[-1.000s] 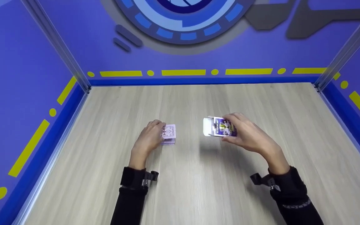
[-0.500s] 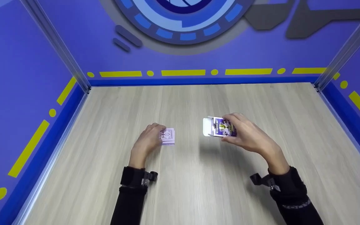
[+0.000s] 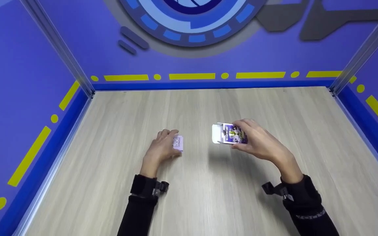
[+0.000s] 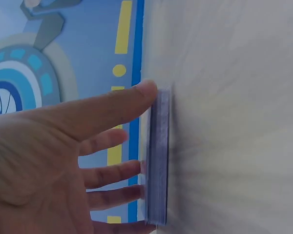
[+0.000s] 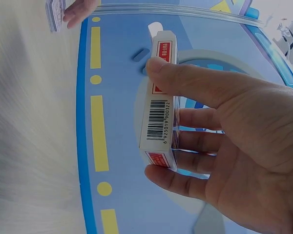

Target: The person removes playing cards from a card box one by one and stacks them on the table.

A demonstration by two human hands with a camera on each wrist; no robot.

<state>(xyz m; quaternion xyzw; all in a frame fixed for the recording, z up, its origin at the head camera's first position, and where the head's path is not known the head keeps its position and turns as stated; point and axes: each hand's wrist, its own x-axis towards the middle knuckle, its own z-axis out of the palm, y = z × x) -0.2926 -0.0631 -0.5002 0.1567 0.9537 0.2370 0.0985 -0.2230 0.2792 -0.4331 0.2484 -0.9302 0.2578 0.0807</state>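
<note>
A deck of playing cards (image 3: 178, 143) with purple-patterned backs lies squared up on the table, left of centre. My left hand (image 3: 161, 147) spans it from the left, covering much of its top. In the left wrist view the thumb (image 4: 147, 89) is at one end of the deck (image 4: 158, 161) and the little finger at the other. To the right, my right hand (image 3: 259, 137) holds a purple and white card box (image 3: 234, 133) above the table, its open end and white flap facing left. A barcode shows on the box's side (image 5: 157, 122) in the right wrist view.
The light wood-grain table (image 3: 189, 196) is bounded by a blue back panel (image 3: 192, 62) with yellow markings. Blue side panels (image 3: 18, 98) with metal corner posts stand left and right. Each forearm has a black sleeve and a wrist camera (image 3: 161, 186).
The cards under my left hand have gone from a tilted, fanned stack to a squared deck flat on the table. That hand has shifted slightly right. The right hand and box stay nearly still.
</note>
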